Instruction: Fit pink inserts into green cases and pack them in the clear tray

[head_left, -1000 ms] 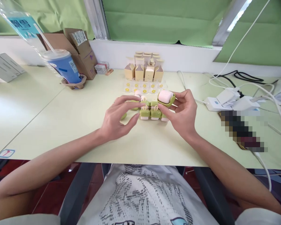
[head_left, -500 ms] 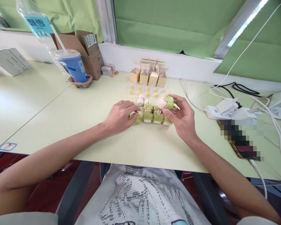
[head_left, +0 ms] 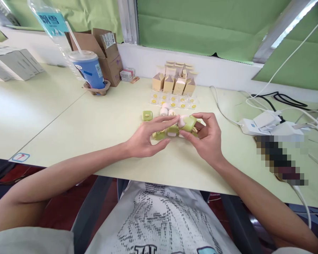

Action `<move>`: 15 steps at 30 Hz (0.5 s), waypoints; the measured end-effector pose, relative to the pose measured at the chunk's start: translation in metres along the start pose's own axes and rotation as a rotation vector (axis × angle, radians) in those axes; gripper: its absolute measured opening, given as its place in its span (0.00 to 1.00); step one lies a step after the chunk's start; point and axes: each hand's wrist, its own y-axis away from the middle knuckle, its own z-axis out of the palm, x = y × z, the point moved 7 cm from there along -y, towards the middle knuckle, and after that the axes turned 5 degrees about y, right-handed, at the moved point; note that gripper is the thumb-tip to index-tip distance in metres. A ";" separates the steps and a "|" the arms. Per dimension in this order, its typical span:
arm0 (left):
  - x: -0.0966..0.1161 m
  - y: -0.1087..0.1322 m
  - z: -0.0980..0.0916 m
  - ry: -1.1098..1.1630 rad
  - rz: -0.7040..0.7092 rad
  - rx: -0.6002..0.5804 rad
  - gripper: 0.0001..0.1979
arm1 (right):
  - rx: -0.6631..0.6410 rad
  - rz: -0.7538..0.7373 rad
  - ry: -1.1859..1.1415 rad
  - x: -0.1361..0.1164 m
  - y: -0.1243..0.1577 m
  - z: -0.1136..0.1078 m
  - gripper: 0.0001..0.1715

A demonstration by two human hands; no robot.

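One small green case point(head_left: 190, 123), likely light, rigid and slippery, is pinched by its sides in the right hand point(head_left: 206, 139) above the table's point(head_left: 95, 120) middle; the left hand point(head_left: 144, 139), fingers spread, touches it.

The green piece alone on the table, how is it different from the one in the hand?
The lone piece lies flat on the table, untouched; the held piece sits tilted in the right hand. The lone piece shows only green; the held piece has a pink part. Both are small and green.
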 end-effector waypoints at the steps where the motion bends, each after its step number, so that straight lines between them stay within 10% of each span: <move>1: 0.003 -0.001 -0.002 0.024 0.012 0.024 0.33 | 0.057 0.005 0.004 0.003 -0.002 -0.006 0.37; 9: -0.026 -0.005 -0.025 -0.304 -0.256 0.058 0.15 | 0.098 0.016 0.103 0.009 -0.035 -0.048 0.37; 15: -0.047 -0.002 -0.031 -0.471 -0.341 0.028 0.14 | -0.276 -0.082 0.395 -0.017 -0.093 -0.004 0.27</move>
